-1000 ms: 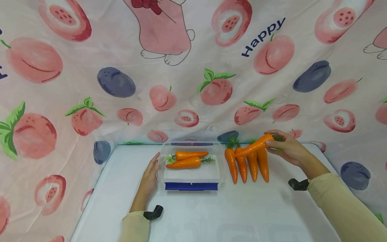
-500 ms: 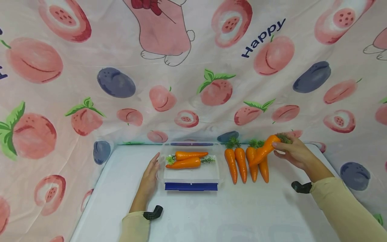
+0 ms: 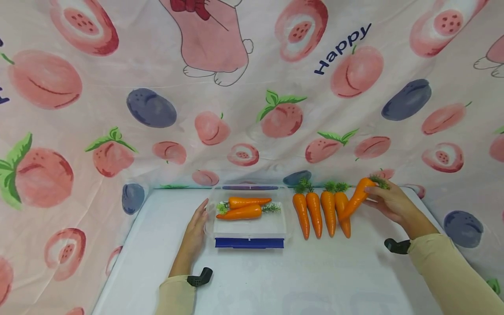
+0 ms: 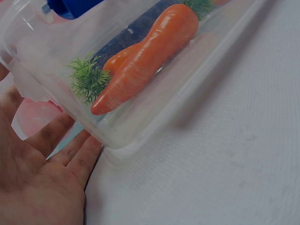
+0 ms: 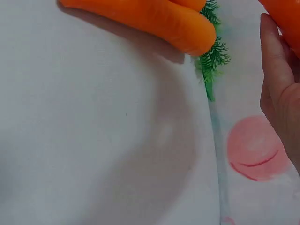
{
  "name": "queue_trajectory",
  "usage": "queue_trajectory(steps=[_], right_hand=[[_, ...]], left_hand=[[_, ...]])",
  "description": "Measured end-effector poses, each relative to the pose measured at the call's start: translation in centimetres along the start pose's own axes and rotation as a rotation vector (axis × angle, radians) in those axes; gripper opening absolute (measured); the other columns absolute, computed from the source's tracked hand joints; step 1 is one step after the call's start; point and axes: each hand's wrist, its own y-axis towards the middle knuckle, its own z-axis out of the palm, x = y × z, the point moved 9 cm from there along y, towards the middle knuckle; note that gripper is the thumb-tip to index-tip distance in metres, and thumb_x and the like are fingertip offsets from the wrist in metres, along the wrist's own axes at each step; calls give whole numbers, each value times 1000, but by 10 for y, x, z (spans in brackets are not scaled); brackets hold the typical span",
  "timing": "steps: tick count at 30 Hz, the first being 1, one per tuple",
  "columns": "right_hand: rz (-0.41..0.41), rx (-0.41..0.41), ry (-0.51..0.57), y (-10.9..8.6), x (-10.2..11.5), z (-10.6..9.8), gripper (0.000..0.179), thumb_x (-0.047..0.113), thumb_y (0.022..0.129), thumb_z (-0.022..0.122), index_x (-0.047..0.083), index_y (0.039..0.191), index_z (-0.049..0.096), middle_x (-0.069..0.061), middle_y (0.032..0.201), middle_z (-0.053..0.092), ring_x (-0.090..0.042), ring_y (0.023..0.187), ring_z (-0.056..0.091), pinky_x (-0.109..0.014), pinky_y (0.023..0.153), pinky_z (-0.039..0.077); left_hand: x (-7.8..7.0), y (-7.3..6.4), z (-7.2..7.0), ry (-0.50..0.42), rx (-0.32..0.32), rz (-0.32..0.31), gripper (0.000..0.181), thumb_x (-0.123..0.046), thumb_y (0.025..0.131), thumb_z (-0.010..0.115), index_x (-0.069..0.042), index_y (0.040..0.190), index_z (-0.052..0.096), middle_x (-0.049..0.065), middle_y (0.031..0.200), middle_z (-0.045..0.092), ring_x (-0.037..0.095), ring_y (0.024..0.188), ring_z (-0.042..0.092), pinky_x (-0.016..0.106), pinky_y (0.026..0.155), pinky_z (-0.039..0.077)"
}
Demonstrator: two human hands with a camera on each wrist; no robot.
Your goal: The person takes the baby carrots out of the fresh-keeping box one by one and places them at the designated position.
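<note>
My right hand (image 3: 387, 201) holds a carrot (image 3: 357, 197) by its thick, leafy end, tip slanting down to the left. The carrot's tip overlaps the rightmost of several carrots (image 3: 328, 213) lined up side by side with green tops at the back. In the right wrist view, part of the held carrot (image 5: 287, 21) shows at the top right corner beside the fingers. My left hand (image 3: 194, 229) rests against the left side of a clear plastic box (image 3: 249, 229) with blue clips, its fingers fairly straight along the wall. Inside lie two carrots (image 4: 150, 58), pointing opposite ways.
A white table (image 3: 252, 280) carries everything. Behind it hangs a cloth (image 3: 244, 100) printed with peaches and a rabbit, meeting the table's back edge just past the box and the carrot tops. The box's blue front clip (image 3: 249, 243) hangs outward.
My right hand has moved to the right with the carrot, from over the row to its right end, and the carrot has turned more tip-down. The left hand and box have stayed put.
</note>
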Motion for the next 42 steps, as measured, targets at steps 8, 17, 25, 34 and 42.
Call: queue_trajectory(steps=[8,17,25,34,42], right_hand=[[38,-62,35,0,-10,-11,62,10,100,64,22,150,28,13,111,63,-6,95,69,-28,79,63],[96,-100,-27,7,-19,-16,95,22,100,67,29,165,-2,7,124,47,-8,98,72,-30,79,63],[88,-100,-24,14,-24,-15,74,24,100,67,20,155,17,11,117,57,-8,96,73,-29,79,63],[124,-114,-194,21,-42,-16,88,35,98,69,11,162,14,12,118,54,-2,98,65,-23,82,61],[138,-153,-348,26,-53,-22,96,47,96,69,7,163,14,-7,147,44,-20,123,49,-24,84,59]], left_hand=[[0,-1,2,-15,1,-10,47,-43,110,40,-41,157,36,2,168,29,30,156,25,57,126,21],[-2,-2,1,26,-2,-10,46,-42,111,37,-43,157,35,0,169,28,30,156,24,58,126,20],[1,0,0,28,-8,-9,46,-47,110,38,-45,156,35,-1,168,28,30,156,25,58,126,21],[1,0,1,14,-2,-11,48,-49,109,39,-44,156,35,-1,168,28,30,156,26,57,125,24],[2,0,1,-15,13,-15,46,-46,109,40,-45,156,36,-1,168,29,29,155,27,56,125,24]])
